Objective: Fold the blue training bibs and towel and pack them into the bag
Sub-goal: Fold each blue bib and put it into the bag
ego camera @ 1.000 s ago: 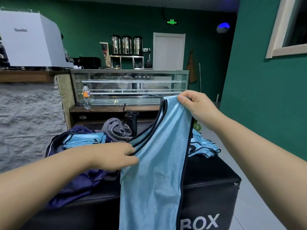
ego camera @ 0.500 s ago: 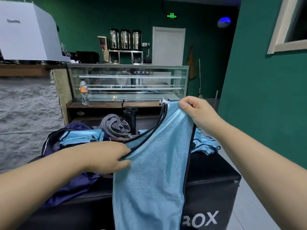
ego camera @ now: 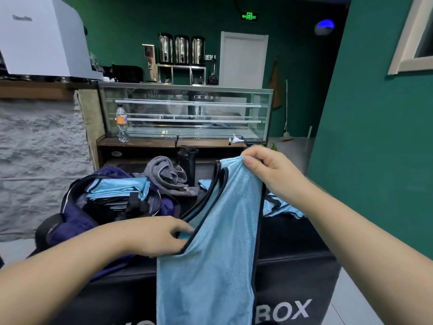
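A light blue mesh bib with black edges (ego camera: 210, 254) hangs down in front of the black box with white letters (ego camera: 293, 266). The left hand (ego camera: 154, 235) pinches its near shoulder strap, fingers curled on the black edge. The right hand (ego camera: 269, 167) holds the other strap higher, thumb and fingers closed on it. This looks like the start of folding. Next, the two straps need to meet. Farther left, the dark blue bag (ego camera: 77, 219) sits open with a folded blue bib (ego camera: 117, 187) inside. A grey striped towel (ego camera: 167, 174) lies behind it. More blue bibs (ego camera: 281, 206) wait at the right.
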Action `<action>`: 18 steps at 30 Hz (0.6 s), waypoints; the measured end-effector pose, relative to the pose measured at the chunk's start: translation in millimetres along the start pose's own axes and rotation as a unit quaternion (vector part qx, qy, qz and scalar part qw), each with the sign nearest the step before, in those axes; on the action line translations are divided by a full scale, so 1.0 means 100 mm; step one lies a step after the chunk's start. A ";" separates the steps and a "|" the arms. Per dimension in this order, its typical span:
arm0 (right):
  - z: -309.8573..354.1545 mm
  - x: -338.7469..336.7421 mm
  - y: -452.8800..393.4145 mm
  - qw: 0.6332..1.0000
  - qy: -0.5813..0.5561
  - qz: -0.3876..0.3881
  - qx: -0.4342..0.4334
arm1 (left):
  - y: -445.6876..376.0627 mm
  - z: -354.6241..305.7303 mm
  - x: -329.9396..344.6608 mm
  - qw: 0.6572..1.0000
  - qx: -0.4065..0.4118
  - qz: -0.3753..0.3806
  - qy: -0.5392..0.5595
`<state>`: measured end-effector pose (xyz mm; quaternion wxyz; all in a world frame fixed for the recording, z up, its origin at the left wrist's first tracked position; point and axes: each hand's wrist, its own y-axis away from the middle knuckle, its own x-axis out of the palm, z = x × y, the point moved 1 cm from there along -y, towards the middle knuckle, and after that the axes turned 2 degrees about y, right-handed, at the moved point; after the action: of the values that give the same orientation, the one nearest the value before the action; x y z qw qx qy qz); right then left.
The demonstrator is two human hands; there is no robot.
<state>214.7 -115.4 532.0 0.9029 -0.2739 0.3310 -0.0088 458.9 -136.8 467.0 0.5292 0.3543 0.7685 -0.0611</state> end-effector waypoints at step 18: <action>0.03 0.06 -0.02 1.000 -0.013 -0.023 0.013 | 0.09 0.29 -0.09 0.964 0.062 -0.244 0.082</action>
<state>221.2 -117.1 531.6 0.9102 -0.2696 0.3130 -0.0308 488.5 -148.0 464.4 0.4101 0.1918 0.8674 -0.2065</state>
